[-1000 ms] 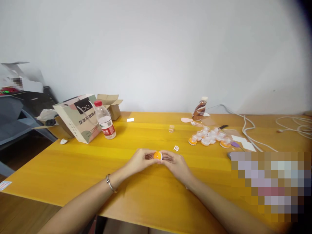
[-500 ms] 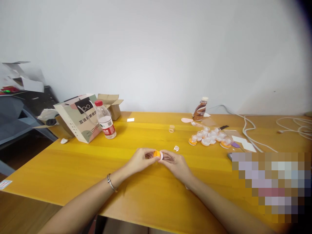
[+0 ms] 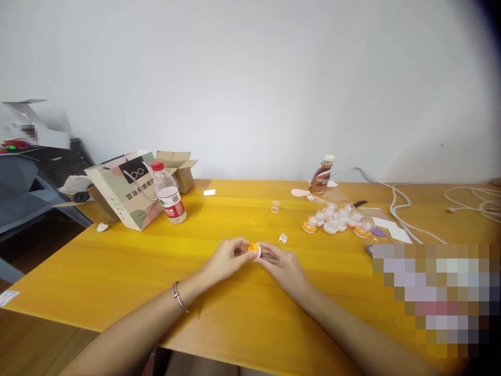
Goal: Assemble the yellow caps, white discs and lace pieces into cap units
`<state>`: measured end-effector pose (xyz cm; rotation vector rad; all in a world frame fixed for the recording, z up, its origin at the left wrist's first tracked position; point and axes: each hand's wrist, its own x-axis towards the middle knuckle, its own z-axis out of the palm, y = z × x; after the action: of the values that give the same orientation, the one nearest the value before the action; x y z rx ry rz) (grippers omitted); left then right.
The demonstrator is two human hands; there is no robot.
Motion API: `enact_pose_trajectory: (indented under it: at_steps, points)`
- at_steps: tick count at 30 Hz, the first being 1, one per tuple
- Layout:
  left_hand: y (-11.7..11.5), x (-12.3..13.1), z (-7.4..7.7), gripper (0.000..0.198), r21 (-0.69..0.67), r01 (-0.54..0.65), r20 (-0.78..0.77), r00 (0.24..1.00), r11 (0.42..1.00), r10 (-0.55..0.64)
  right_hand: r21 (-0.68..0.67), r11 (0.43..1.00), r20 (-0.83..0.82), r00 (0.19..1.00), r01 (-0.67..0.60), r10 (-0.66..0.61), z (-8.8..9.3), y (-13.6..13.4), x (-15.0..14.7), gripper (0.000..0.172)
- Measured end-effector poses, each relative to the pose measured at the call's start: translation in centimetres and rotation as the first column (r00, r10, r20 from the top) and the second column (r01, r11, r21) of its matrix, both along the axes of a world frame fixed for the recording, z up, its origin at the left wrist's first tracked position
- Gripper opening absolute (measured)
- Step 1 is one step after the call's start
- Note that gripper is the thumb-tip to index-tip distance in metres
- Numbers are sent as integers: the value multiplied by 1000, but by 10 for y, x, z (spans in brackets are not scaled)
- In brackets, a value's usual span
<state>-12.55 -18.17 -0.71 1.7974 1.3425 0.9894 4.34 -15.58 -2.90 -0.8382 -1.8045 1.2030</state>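
Between my two hands is a small round orange-and-white cap-like piece [image 3: 254, 249], held above the table. My left hand [image 3: 230, 257] pinches its orange side. My right hand [image 3: 282, 263] grips the white rim from the other side, and its fingers partly hide the piece. Just beyond my hands lies a small white perforated disc [image 3: 283, 238]. A small clear cup [image 3: 275, 207] stands farther back. To the right sits a cluster of clear rounded pieces [image 3: 335, 219], some with orange bases.
At the left stand a water bottle [image 3: 169, 196] with a red cap, a paper gift bag [image 3: 139, 196] and an open cardboard box [image 3: 182, 172]. A brown drink bottle [image 3: 321, 176] is at the back right, near white cables [image 3: 403, 209]. A blurred patch covers the right front.
My hands stay in almost the same place with the orange-and-white piece between them. The piece seems slightly turned. Nothing else on the table has moved.
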Motion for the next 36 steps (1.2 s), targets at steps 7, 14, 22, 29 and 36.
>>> enact_pose_trajectory:
  at_steps: [7,14,22,29,36]
  points:
    - [0,2,-4,35,-13,-50,-22,999,999,49,147,989,56,998,24,-33,-2,-4,1,29]
    - [-5,6,1,29,56,-13,-39,999,998,15,214,977,139,990,1,-31,-3,-4,4,26]
    - [-1,8,-12,28,59,-36,77,997,998,31,138,990,80,996,14,-26,-5,-3,-1,28]
    - [7,2,-11,25,200,-26,-129,990,979,53,36,999,171,985,-11,4,12,21,18,37]
    - [8,-17,-7,26,165,104,-482,876,981,-11,-134,979,713,671,-152,202,56,33,79,38]
